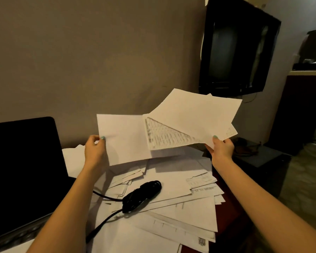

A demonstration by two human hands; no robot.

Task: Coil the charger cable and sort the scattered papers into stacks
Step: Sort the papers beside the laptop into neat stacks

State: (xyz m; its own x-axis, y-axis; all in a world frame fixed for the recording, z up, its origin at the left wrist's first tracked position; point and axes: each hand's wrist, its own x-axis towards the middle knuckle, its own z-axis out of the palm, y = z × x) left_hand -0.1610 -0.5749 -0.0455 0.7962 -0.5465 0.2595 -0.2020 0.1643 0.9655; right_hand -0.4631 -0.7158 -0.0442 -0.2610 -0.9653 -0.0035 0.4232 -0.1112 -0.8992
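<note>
My left hand point(95, 147) pinches the left edge of a blank white sheet point(124, 137), held up above the desk. My right hand point(222, 147) grips the lower edge of a few fanned sheets point(195, 117), one with a printed table showing. The two bunches overlap in the air. Below them lies a heap of scattered papers point(175, 207) across the desk. A black charger cable point(141, 195), bundled in a loose coil, rests on top of the heap, and its lead runs down toward the front left.
An open laptop point(24, 161) with a dark screen stands at the left. A black monitor point(237, 50) hangs on the wall at the back right. Beyond the desk's dark right edge point(226, 212) sits a low dark surface point(259, 152) with small items.
</note>
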